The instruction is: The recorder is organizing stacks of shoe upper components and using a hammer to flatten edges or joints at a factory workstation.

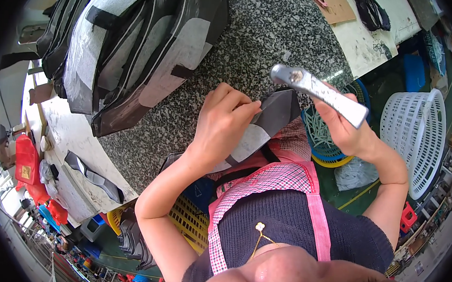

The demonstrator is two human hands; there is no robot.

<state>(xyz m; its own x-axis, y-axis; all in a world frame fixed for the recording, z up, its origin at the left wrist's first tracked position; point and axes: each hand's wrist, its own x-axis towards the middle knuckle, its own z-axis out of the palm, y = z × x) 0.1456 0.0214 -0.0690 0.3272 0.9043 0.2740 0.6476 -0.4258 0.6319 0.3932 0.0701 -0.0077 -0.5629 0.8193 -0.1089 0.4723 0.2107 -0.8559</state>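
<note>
My left hand [222, 122] is closed at the near edge of the speckled stone slab, its fingertips pinching a curved black-and-grey leather-like piece [277, 113]. A pale grey patch shows on that piece, and part of it hangs over my lap. Raised to the right, my right hand [342, 128] grips a metal hammer [323, 94]. The hammer's head is held above the slab, apart from the piece, and its handle is mostly hidden by the hand. A stack of similar black-and-grey pieces [163, 68] lies on the slab to the left.
The granite slab [275, 29] rests on a white table [74, 130], where another curved piece [95, 176] lies. To the right are a basket of pale green strips [318, 132] and a white plastic basket [412, 138]. A yellow crate [186, 219] stands below the table.
</note>
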